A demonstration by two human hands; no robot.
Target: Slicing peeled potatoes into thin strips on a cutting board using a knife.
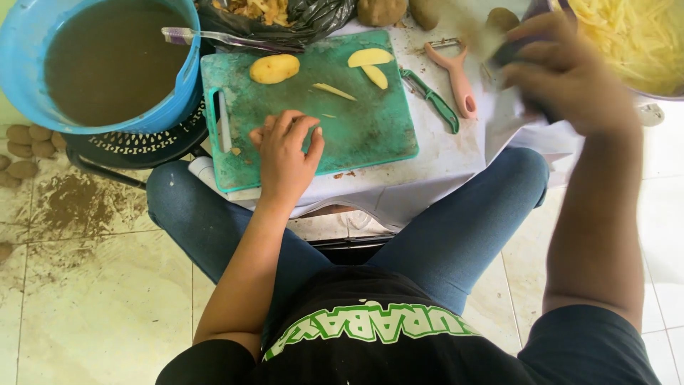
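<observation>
On our green board (pixel 370 135): peeled yellow potato (pixel 274 68), cut wedges (pixel 370 57). Our left hand (pixel 285 153) rests there, fingers curled loosely, grasping nothing. Right hand (pixel 563 71) blurred, clenched on a dark object.

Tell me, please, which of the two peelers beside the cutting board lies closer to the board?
The green peeler lies closer, just off the right edge of the cutting board. The pink peeler lies farther right, beyond it.
</observation>
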